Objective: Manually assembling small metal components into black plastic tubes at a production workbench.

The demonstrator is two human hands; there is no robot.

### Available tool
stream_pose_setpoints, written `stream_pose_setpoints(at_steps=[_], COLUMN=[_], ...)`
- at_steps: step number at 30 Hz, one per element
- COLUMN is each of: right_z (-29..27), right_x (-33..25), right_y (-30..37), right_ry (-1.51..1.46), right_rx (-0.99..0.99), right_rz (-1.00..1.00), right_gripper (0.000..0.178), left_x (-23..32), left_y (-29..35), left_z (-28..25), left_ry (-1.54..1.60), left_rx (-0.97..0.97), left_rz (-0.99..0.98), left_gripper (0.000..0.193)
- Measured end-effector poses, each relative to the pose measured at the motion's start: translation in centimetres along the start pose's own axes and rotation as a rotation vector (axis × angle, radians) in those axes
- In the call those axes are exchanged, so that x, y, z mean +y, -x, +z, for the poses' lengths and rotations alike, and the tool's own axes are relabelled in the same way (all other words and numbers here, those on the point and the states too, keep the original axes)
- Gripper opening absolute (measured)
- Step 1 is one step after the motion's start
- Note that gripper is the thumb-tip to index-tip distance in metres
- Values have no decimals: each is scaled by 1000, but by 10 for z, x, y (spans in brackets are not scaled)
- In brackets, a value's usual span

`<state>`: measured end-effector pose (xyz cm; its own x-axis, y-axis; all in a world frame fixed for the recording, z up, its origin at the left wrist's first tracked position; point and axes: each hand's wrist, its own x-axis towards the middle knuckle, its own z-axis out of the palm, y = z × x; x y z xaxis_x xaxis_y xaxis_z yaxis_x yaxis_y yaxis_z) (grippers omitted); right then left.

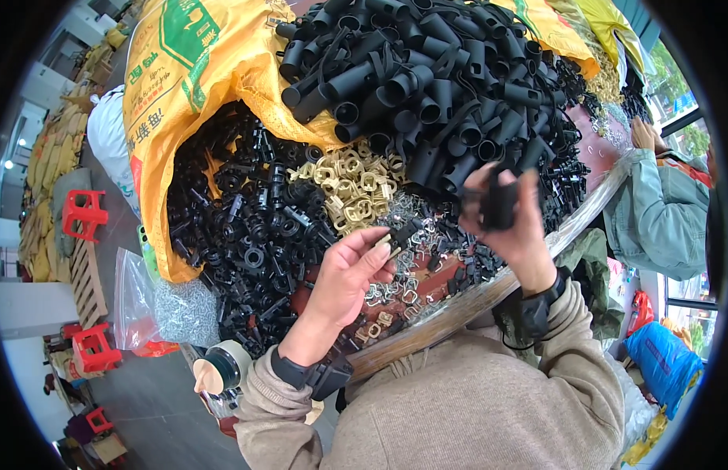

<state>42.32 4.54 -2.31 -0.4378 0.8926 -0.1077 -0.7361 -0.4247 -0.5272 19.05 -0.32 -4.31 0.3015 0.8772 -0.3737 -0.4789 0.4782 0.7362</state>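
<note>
My left hand (342,283) pinches a small brass-coloured piece (393,250) between thumb and fingers, with a small black plastic part (406,233) against it. To its right, my right hand (527,235) is raised and smeared by motion, its fingers around a dark, blocky black part (500,205) whose exact kind is blurred. Just beyond my left hand lies a heap of brass-coloured frame-like pieces (356,188). Small bent metal wire clips (411,294) are scattered under and between both hands. Black tubes with straps (426,70) are piled high behind my right hand.
Many black plastic fittings (254,227) spill from a yellow woven sack (164,86) at left. A bag of small screws (185,312) and a lidded cup (223,366) stand by the near left edge. The wooden table rim (415,341) curves before me. Another person's sleeve (661,211) is at right.
</note>
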Motion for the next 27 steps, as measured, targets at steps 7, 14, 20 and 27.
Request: stream_pose_setpoints(at_steps=[7,14,20,27], right_z=[7,10,16,12], right_x=[12,7,13,27], right_y=[6,11,16,17], right_ry=[1465,1492,1536,1570], right_rx=[-338,-391,-405,-397], right_rz=[-326,-274,-85,-24], right_gripper=[36,40,40,41], left_x=[13,11,6,-12], left_y=[-4,6,8,3], left_z=[14,15,22,14], left_ry=[-52,-227,-326,-377], left_rx=[-117,-159,-110,-95], left_rz=[-7,-97,-145,-168], left_gripper=[28,26,23,24])
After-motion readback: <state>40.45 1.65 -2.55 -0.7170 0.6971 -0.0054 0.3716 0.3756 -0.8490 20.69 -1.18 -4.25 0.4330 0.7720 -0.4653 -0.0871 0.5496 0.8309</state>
